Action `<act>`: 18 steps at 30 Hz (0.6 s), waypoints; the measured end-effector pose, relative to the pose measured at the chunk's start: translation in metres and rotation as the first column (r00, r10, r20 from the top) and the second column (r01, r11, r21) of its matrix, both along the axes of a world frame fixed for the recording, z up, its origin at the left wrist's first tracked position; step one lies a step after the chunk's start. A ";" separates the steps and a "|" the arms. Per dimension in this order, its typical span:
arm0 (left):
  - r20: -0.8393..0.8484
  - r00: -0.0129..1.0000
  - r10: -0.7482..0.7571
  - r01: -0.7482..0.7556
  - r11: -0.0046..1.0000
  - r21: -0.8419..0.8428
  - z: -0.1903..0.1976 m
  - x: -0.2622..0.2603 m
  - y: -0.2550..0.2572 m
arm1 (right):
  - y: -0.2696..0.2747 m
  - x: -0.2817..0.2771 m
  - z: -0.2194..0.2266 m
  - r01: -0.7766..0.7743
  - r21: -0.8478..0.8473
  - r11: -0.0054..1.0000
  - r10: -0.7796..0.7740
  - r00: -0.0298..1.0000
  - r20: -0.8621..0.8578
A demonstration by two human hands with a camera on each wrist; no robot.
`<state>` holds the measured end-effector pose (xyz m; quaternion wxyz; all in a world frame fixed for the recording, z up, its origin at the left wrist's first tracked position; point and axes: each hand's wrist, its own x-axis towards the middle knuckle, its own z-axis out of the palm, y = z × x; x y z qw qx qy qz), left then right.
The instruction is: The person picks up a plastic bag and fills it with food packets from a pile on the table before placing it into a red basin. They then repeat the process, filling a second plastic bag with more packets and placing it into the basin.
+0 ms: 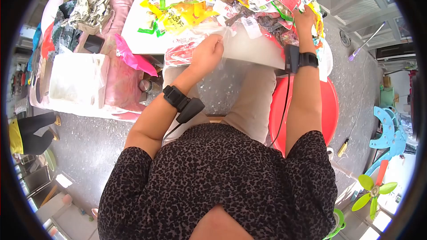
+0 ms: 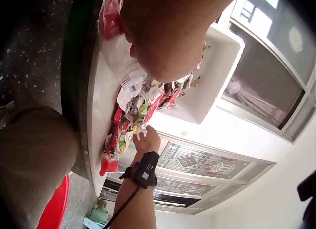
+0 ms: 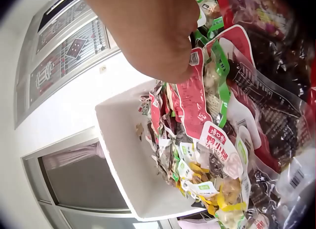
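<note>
Just behind the left hand [image 1: 208, 54], a black band [image 1: 171, 94] carries a dark, angular box [image 1: 190, 110]; behind the right hand [image 1: 304, 19], a second band [image 1: 308, 60] bears a black box [image 1: 292, 58] marked with a white square code [image 2: 144, 175]. A thin cable [image 2: 123, 207] runs from each. Farther back come beige trousers [image 1: 251, 93] and a short-sleeved leopard-print top [image 1: 218, 169].

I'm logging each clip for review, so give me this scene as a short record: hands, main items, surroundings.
left hand: holds a clear bag with red showing
right hand: at the packets; exact grip unclear
packets: many colours, loosely heaped
white box: open, with packets at its mouth
red tub: on the person's right, partly hidden
pink cloth: on the person's left
</note>
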<state>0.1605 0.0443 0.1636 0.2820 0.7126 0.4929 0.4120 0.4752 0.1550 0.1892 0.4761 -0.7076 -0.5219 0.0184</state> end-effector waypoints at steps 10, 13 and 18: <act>-0.006 1.000 -0.017 0.017 0.999 -0.029 0.002 -0.001 0.002 | 0.039 0.013 -0.006 -0.076 -0.340 0.937 0.124 0.985 0.119; -0.003 1.000 -0.020 0.020 1.000 -0.014 0.003 -0.001 0.002 | 0.020 -0.001 0.009 -0.070 -0.141 0.988 0.034 0.969 -0.243; -0.022 1.000 -0.016 0.016 1.000 0.006 -0.001 0.001 0.001 | 0.024 0.025 0.015 -0.308 -0.173 0.935 0.080 0.660 -0.747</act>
